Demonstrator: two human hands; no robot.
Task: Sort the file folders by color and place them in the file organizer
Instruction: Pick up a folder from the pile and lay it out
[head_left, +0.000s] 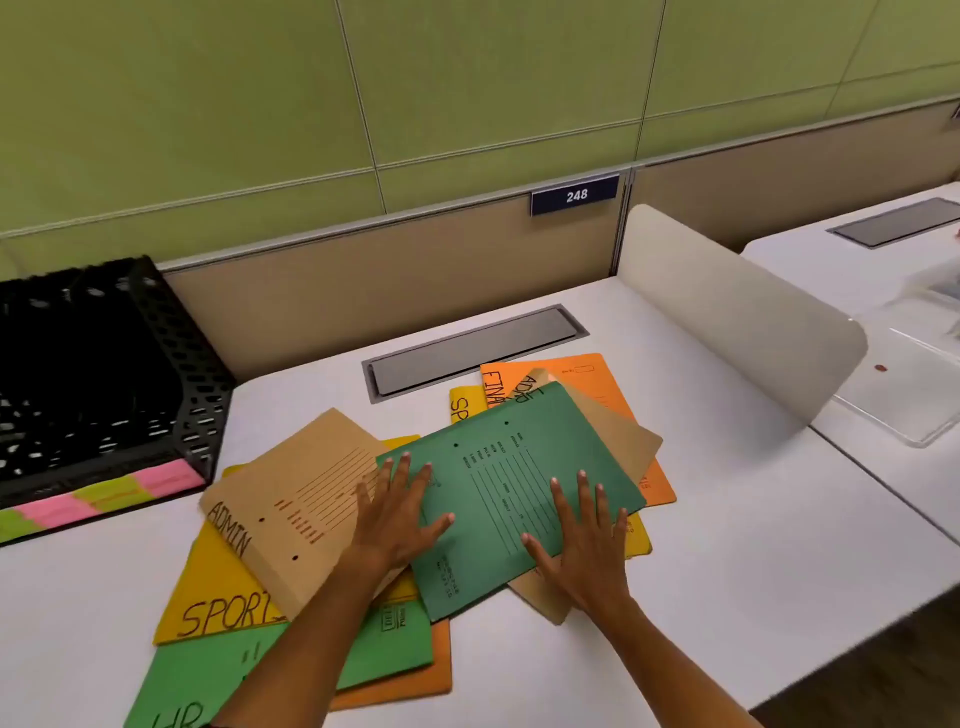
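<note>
Card file folders (322, 499) in green, tan, yellow and orange are still heaped unsorted under both flat, open hands, left hand (397, 514) and right hand (584, 540), which are pressed on the top green folder (498, 467); the black mesh file organizer (98, 364), far left of them, appears unfilled.

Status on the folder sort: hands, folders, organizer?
Left hand and right hand flat, open, on the top green folder. Tan, yellow, orange folders still heaped underneath. Black mesh organizer far left, no folders visible in it.
</note>
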